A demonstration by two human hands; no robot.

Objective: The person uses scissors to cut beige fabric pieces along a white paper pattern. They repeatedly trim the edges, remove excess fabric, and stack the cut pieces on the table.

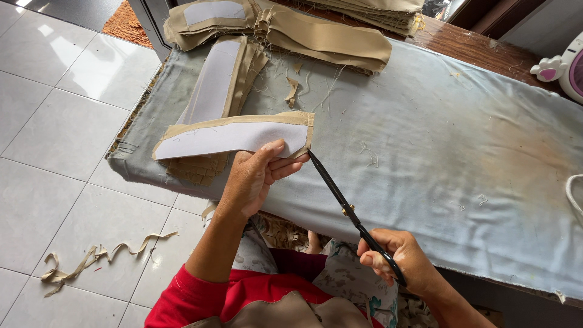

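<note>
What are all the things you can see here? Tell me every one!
fabric piece: one, tan with a white lining, held over the table's near left edge
scissors: one, black, tips at the piece's right end
fabric stacks: several, tan, far left of the table
table cover: one, pale blue-grey, spread over the table
fabric scraps: some, tan, on the white tile floor
appliance: one, white and pink, far right edge
left hand: holds the fabric piece
right hand: holds the scissors

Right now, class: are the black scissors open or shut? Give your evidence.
Shut, or nearly: the scissors show as one thin dark line from pivot to tip, no gap between blades, tip at the khaki piece's corner.
</note>
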